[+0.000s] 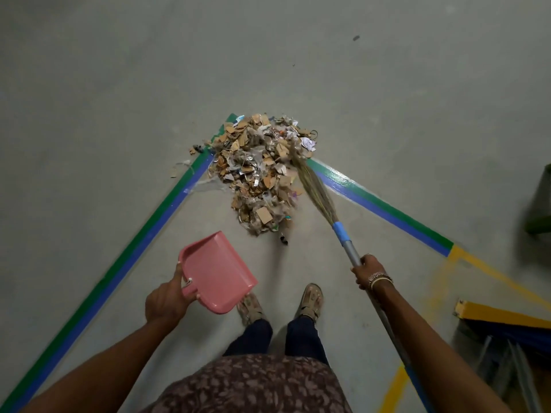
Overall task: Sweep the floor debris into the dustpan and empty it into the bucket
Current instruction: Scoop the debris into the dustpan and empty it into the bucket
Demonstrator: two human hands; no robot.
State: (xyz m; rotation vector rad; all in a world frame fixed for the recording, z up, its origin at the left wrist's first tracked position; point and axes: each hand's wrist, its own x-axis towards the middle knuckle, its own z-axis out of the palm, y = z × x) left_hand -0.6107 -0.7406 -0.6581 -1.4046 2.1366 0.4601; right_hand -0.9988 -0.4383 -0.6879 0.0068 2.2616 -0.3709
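A heap of debris, mostly torn cardboard scraps, paper and plastic film, lies on the grey floor where two green-and-blue tape lines meet. My left hand grips the handle of a pink dustpan, held above the floor on the near left of the heap. My right hand grips the grey metal handle of a broom. The straw bristles of the broom reach into the right side of the heap. No bucket is clearly visible.
My two feet in sandals stand just behind the dustpan. A dark green object sits at the right edge. A yellow and blue frame with metal legs stands at the lower right. Yellow floor lines run on the right.
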